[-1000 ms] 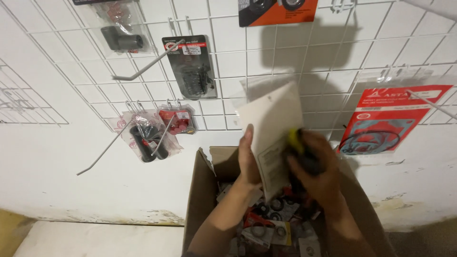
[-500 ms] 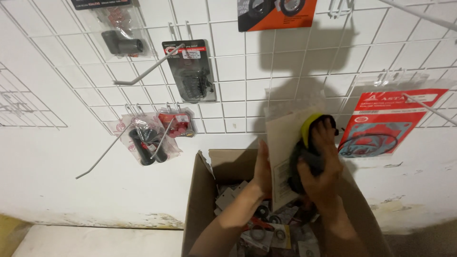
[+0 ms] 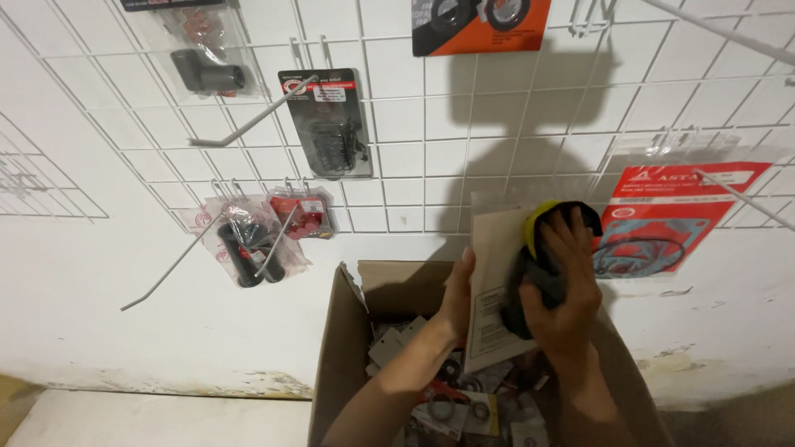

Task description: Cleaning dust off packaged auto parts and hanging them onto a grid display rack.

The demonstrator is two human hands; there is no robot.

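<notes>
My left hand (image 3: 458, 298) grips the left edge of a flat package with a pale card back (image 3: 495, 281), held upright over an open cardboard box (image 3: 339, 339). My right hand (image 3: 563, 285) wraps around the package's front, where a black and yellow part (image 3: 537, 248) shows under clear plastic. The box below holds several small packaged parts (image 3: 451, 401). Behind stands a white wire grid panel (image 3: 414, 141) with hanging packages.
On the grid hang a black part in a clear bag (image 3: 203, 70), a dark blister pack (image 3: 327, 124), black grips in a bag (image 3: 248, 248), a small red pack (image 3: 302, 213), an orange card (image 3: 480, 25) and a red gasket pack (image 3: 671, 219). Bare hooks (image 3: 248, 124) stick out.
Both hands have carried the package to the right and slightly lower, from the middle of the grid toward the red gasket pack. The grip on it is unchanged.
</notes>
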